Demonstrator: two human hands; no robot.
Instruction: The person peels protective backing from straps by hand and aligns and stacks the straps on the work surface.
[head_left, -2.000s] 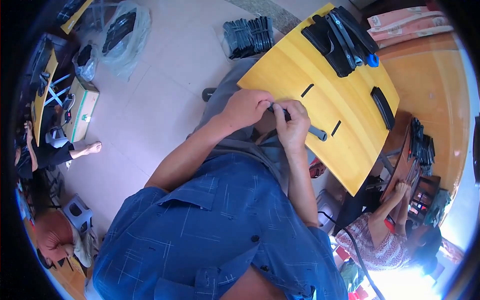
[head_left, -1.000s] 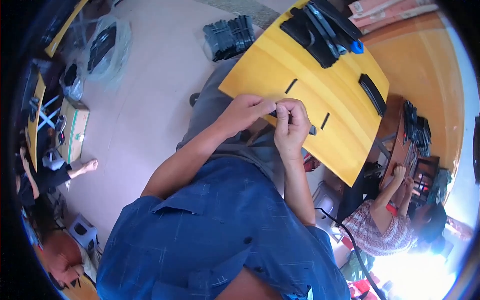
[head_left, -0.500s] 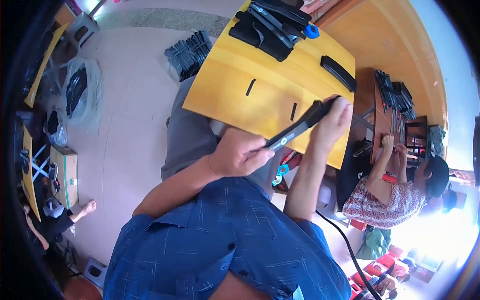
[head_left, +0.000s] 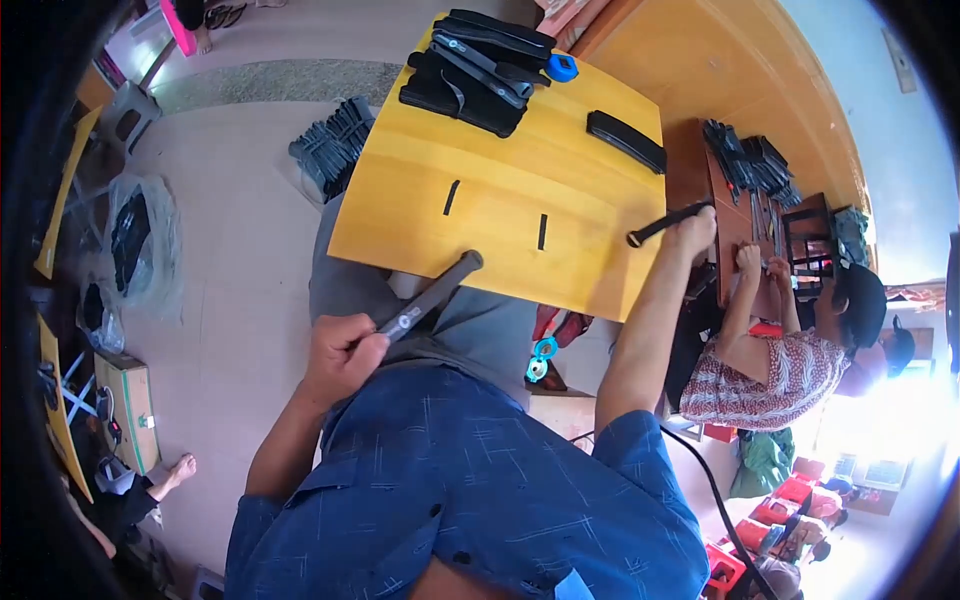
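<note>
My left hand (head_left: 342, 352) is closed around one end of a dark grey strap (head_left: 432, 297) with a small white printed logo. The strap's rounded far end reaches over the near edge of the yellow table (head_left: 400, 215). On the other side, my right hand (head_left: 692, 232) grips a narrower black strap (head_left: 662, 225) near the table's right edge. A looped or ringed tip shows at that strap's free end. The two straps are well apart. Two short black strips (head_left: 543, 232) lie on the tabletop between my hands.
At the table's far side lie black pouches (head_left: 460, 95) with grey straps on top, beside a blue round item (head_left: 562, 67). A folded black band (head_left: 626, 141) rests far right. Bundled dark straps (head_left: 335, 150) stand left. Another person (head_left: 765, 375) works at a brown table.
The long dark piece stretched between both hands is now two separate straps. My left hand has moved left and towards my body; my right hand has moved slightly right and down.
</note>
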